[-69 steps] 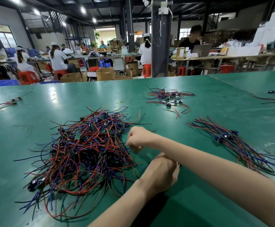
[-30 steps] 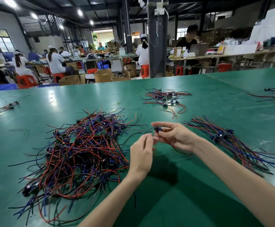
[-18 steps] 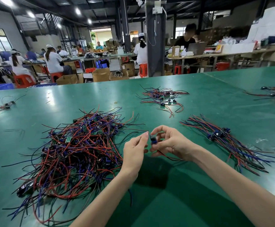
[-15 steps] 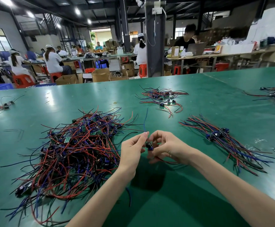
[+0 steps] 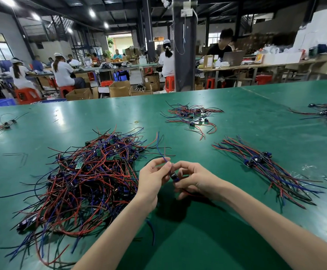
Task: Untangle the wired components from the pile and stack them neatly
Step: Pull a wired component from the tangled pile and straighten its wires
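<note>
One small black component with blue and red leads point(image 5: 173, 176) sat just right of the tangled pile of red, blue and black wires point(image 5: 92, 178), your left hand point(image 5: 153, 180) pinching its upright blue lead point(image 5: 160, 151), your right hand point(image 5: 195, 180) curled round its body. The neat fan of sorted wired components point(image 5: 260, 162) lay farther right of the pile, nearer your right hand, slanting far-left to near-right.

component point(image 5: 173, 175) partly hidden (small, blurred)
</note>
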The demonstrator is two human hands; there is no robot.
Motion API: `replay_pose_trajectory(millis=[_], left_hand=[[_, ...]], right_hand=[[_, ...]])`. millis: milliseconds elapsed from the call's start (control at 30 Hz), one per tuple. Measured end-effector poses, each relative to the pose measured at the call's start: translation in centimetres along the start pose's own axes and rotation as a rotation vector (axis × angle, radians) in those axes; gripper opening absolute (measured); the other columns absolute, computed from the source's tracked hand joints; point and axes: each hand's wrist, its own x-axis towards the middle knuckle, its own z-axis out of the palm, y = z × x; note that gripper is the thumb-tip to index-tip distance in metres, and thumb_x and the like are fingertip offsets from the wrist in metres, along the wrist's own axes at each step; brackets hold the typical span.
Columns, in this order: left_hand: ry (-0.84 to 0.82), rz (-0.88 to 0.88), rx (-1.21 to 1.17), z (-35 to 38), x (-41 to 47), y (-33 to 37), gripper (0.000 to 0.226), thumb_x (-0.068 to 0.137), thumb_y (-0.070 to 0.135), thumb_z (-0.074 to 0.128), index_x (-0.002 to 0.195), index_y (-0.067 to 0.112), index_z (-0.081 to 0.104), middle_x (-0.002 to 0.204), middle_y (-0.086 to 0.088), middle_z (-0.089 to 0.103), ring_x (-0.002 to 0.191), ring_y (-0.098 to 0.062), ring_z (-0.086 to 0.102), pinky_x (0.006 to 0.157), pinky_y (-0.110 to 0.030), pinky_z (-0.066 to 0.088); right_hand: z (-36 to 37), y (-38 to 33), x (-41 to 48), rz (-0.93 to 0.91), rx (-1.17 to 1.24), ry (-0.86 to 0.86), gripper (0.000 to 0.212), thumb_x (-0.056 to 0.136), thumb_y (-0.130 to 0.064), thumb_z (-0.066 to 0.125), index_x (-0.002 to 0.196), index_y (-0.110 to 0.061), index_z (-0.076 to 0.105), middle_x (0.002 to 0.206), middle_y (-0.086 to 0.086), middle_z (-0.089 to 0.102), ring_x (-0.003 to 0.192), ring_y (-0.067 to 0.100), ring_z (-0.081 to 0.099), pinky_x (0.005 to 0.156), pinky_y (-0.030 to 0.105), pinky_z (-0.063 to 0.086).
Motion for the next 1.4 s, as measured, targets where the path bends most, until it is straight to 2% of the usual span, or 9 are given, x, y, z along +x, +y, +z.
replay_pose_trajectory(millis=[100, 233, 300, 367, 567, 800, 900, 1167, 1400], left_hand=[[0.0, 0.031, 0.016, -0.2, 0.2, 0.0, 0.024, 0.088, 0.0, 0.062, 0.108, 0.011, 0.058, 0.083, -0.003, 0.073, 0.072, -0.009, 0.066, 0.071, -0.022, 0.052], [0.014, 0.047, 0.013, -0.5, 0.5, 0.1, 0.04, 0.085, 0.003, 0.066, 0.12, 0.014, 0.049, 0.081, 0.001, 0.074, 0.082, -0.019, 0.065, 0.094, -0.042, 0.05], [0.013, 0.046, 0.011, -0.5, 0.6, 0.1, 0.035, 0.084, 0.002, 0.066, 0.117, 0.005, 0.054, 0.079, -0.001, 0.072, 0.084, -0.024, 0.06, 0.095, -0.046, 0.047], [0.002, 0.053, 0.012, -0.4, 0.5, 0.0, 0.027, 0.085, -0.001, 0.064, 0.112, -0.001, 0.062, 0.074, 0.0, 0.07, 0.081, -0.023, 0.058, 0.087, -0.039, 0.05], [-0.034, 0.1, 0.039, -0.1, 0.0, -0.1, 0.012, 0.085, -0.002, 0.063, 0.086, 0.009, 0.068, 0.074, -0.003, 0.07, 0.069, -0.013, 0.062, 0.07, -0.021, 0.053], [-0.03, 0.108, 0.017, -0.1, -0.1, -0.1, 0.004, 0.084, 0.002, 0.066, 0.084, 0.005, 0.066, 0.069, -0.003, 0.067, 0.065, -0.016, 0.059, 0.074, -0.027, 0.053], [-0.024, 0.108, 0.02, -0.1, -0.2, 0.0, 0.005, 0.087, 0.005, 0.064, 0.083, 0.006, 0.067, 0.07, -0.001, 0.069, 0.061, -0.009, 0.056, 0.072, -0.023, 0.05], [-0.054, 0.132, 0.064, -0.1, -0.4, 0.3, 0.013, 0.091, 0.002, 0.057, 0.089, 0.008, 0.069, 0.075, -0.002, 0.071, 0.07, -0.007, 0.064, 0.071, -0.015, 0.053], [-0.059, 0.139, 0.033, 0.0, -0.5, 0.4, 0.015, 0.091, 0.001, 0.057, 0.089, 0.009, 0.07, 0.074, -0.001, 0.073, 0.069, -0.008, 0.063, 0.074, -0.02, 0.052]], right_hand=[[0.3, -0.1, 0.0, 0.007, 0.071, -0.026, 0.032, 0.081, 0.02, 0.052, 0.098, -0.007, 0.06, 0.081, 0.007, 0.061, 0.058, 0.02, 0.062, 0.052, 0.034, 0.056], [0.8, -0.1, 0.0, 0.03, 0.143, -0.062, 0.02, 0.086, 0.011, 0.05, 0.099, -0.002, 0.058, 0.082, 0.011, 0.06, 0.061, 0.022, 0.06, 0.053, 0.037, 0.056], [0.9, -0.2, -0.1, 0.043, 0.165, -0.079, 0.015, 0.088, 0.004, 0.051, 0.101, 0.0, 0.058, 0.081, 0.012, 0.061, 0.062, 0.022, 0.06, 0.054, 0.037, 0.056], [1.1, -0.3, -0.1, 0.038, 0.165, -0.046, 0.009, 0.091, -0.004, 0.052, 0.096, 0.001, 0.059, 0.075, 0.014, 0.061, 0.059, 0.022, 0.059, 0.054, 0.037, 0.056], [1.4, -0.5, 0.2, 0.019, 0.1, 0.163, 0.014, 0.091, -0.001, 0.052, 0.08, 0.001, 0.061, 0.063, 0.016, 0.056, 0.049, 0.022, 0.054, 0.047, 0.035, 0.055], [1.5, -0.5, 0.2, -0.01, 0.029, 0.212, 0.018, 0.089, 0.0, 0.05, 0.074, -0.002, 0.06, 0.055, 0.01, 0.053, 0.04, 0.016, 0.047, 0.039, 0.026, 0.048], [1.5, -0.4, 0.3, -0.025, -0.01, 0.226, 0.022, 0.088, 0.0, 0.051, 0.068, -0.004, 0.062, 0.052, 0.008, 0.053, 0.039, 0.014, 0.046, 0.036, 0.023, 0.045], [1.3, -0.2, 0.3, -0.038, -0.121, 0.249, 0.023, 0.084, -0.005, 0.053, 0.063, -0.01, 0.06, 0.048, 0.002, 0.05, 0.037, 0.012, 0.041, 0.034, 0.017, 0.035], [1.4, -0.1, 0.2, -0.088, -0.099, 0.214, 0.026, 0.089, -0.01, 0.053, 0.064, -0.01, 0.06, 0.05, 0.003, 0.046, 0.038, 0.012, 0.034, 0.035, 0.017, 0.031]])
